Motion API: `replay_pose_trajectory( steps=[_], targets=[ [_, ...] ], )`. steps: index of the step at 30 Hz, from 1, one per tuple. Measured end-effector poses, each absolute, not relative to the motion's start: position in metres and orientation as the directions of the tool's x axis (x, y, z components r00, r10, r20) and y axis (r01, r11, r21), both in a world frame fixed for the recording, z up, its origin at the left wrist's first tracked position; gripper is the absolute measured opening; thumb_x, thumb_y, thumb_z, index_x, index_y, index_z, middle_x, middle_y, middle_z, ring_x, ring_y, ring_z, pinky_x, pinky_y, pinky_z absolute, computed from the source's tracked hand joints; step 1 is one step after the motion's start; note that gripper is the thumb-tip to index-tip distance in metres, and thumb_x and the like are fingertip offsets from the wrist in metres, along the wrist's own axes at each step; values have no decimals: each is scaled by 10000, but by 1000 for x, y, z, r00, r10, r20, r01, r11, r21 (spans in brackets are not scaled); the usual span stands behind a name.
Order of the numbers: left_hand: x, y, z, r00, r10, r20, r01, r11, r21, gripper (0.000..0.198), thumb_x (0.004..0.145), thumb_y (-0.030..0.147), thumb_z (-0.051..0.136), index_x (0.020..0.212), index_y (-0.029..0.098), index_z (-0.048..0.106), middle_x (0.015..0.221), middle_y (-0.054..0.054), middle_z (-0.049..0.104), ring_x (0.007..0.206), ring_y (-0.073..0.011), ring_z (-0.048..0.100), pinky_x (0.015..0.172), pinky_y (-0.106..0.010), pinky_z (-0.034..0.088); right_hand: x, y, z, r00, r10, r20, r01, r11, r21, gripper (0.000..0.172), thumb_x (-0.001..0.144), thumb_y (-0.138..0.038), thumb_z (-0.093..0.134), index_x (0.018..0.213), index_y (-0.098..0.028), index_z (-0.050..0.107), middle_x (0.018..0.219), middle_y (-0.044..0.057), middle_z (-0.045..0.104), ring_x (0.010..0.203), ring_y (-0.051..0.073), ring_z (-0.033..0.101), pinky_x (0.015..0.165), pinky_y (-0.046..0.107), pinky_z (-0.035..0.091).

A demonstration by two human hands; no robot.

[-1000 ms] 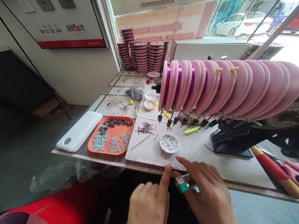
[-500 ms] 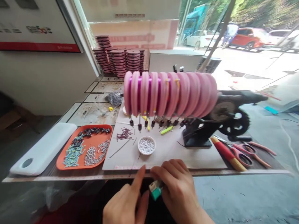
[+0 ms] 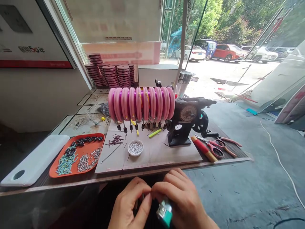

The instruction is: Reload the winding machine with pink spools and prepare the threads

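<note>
My right hand (image 3: 182,198) is closed around a green lighter (image 3: 166,212) with a metal top, held below the table's front edge. My left hand (image 3: 132,203) is pinched, thumb against forefinger, and its fingertips meet those of the right hand. Whatever sits between the fingertips is too small to make out. Beyond both hands, a small white bowl (image 3: 129,152) of white beads (image 3: 135,148) stands on a pale board (image 3: 164,157). Above the board, a row of pink spools (image 3: 143,103) is mounted on a black hand-cranked winder (image 3: 188,111), with small dark weights dangling under them.
Left of the board are an orange tray (image 3: 53,174) of small parts and a white cutting board (image 3: 35,159). Scissors (image 3: 215,149), pliers (image 3: 230,143) and a red-and-yellow stick (image 3: 203,149) lie at right. Stacked spools (image 3: 111,76) stand at the back.
The view has swung right and steadied, so the bench appears further left. My left forefinger, stretched out before, has bent into a pinch against the right fingertips. The lighter stays in my right hand.
</note>
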State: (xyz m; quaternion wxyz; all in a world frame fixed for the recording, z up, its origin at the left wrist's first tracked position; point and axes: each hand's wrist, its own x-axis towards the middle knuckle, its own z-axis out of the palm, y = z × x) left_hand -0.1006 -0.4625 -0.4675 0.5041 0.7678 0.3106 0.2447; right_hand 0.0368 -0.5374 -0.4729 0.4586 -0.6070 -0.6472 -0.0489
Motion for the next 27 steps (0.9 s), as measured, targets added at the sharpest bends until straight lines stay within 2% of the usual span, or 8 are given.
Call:
replay_pose_trajectory(
  steps=[5,12,14,17,19,21,24,27],
  targets=[
    [-99,-465,-460,652,755,69,207,-264,942,198,818,338,419,815,226,582,757,-10,605,730,-169,553,665,-228,411,38,-543,-473,189,760,622,817,231,-529,157,759,-52,475,744,-169,579,576,-15,516,555,117,431,546,248,320],
    [-92,-465,-455,694,719,-27,340,-294,893,253,837,364,445,671,188,522,653,0,525,613,-139,484,589,-227,374,45,-545,-471,160,768,620,846,217,-487,121,778,-96,484,795,-184,565,600,-14,541,563,129,470,547,245,365],
    [-90,-463,-458,666,746,-9,316,-271,909,252,823,363,471,650,187,525,623,9,509,601,-133,472,582,-217,377,60,-546,-472,234,781,579,894,62,-444,139,806,-148,468,920,-166,546,726,27,594,656,164,524,605,279,409],
    [-88,-459,-465,593,805,-22,279,-180,943,238,781,383,533,649,186,561,605,14,524,603,-132,480,592,-209,396,87,-545,-476,394,776,493,916,-291,-276,206,838,-186,409,997,-135,530,861,99,607,824,260,547,696,389,428],
    [-88,-456,-470,550,833,-61,253,-96,963,235,752,397,570,655,184,589,612,11,549,613,-135,493,604,-210,408,102,-546,-480,394,803,447,919,-348,-185,236,851,-197,387,1016,-139,546,912,114,605,907,290,535,741,424,427],
    [-88,-454,-474,515,851,-105,222,-14,975,236,726,407,600,663,180,607,621,6,567,614,-135,494,597,-211,410,116,-553,-482,346,832,434,938,-301,-172,266,871,-226,372,1057,-159,550,985,110,597,974,275,524,786,407,432],
    [-88,-456,-474,478,863,-165,174,91,980,242,700,407,627,656,169,614,607,2,568,584,-124,467,551,-208,388,143,-576,-483,468,770,434,881,-444,-161,272,889,-294,376,973,-195,615,952,88,612,864,242,575,662,343,453],
    [-89,-463,-473,490,843,-220,122,184,975,230,708,367,626,613,161,595,579,7,549,543,-104,417,512,-202,355,177,-598,-482,659,689,300,735,-675,-65,275,843,-340,478,936,-188,688,878,112,618,731,246,588,513,309,392]
  ],
)
